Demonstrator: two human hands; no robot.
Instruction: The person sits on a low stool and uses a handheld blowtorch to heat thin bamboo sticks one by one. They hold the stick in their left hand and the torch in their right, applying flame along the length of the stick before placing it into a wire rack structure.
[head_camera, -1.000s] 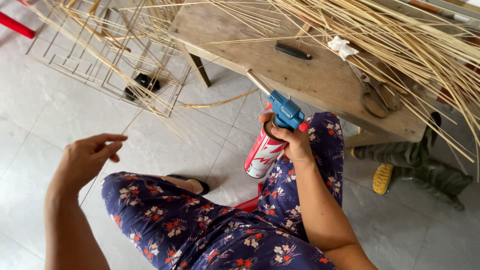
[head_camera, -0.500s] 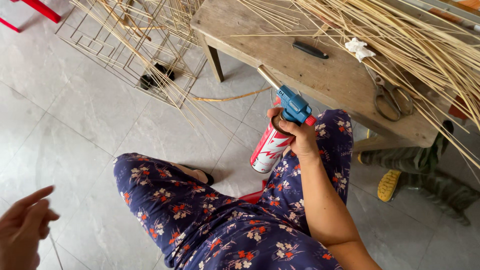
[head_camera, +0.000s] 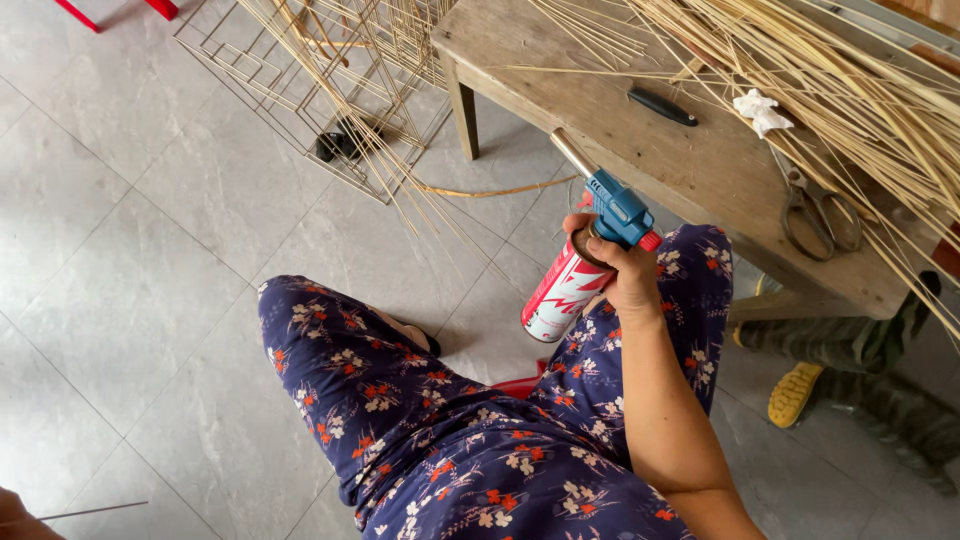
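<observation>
My right hand (head_camera: 628, 272) grips a red-and-white gas canister (head_camera: 560, 295) topped with a blue torch head (head_camera: 620, 210). Its metal nozzle points up-left toward the edge of a wooden bench (head_camera: 600, 140). The canister hangs over my right knee, in blue flowered trousers (head_camera: 450, 440). Only a sliver of my left hand (head_camera: 14, 514) shows at the bottom left corner, far from the torch. A thin bamboo sliver (head_camera: 100, 510) sticks out of it to the right.
A large bundle of bamboo strips (head_camera: 860, 80) lies on the bench with scissors (head_camera: 815, 215), a black-handled tool (head_camera: 662, 106) and a white rag (head_camera: 760, 110). A wire frame (head_camera: 300, 80) lies on the tiled floor. Another person's yellow shoe (head_camera: 795, 393) shows at the right.
My left hand has dropped down and left, from beside my knee to the frame's corner. The view has shifted right. My right hand keeps the torch in place.
</observation>
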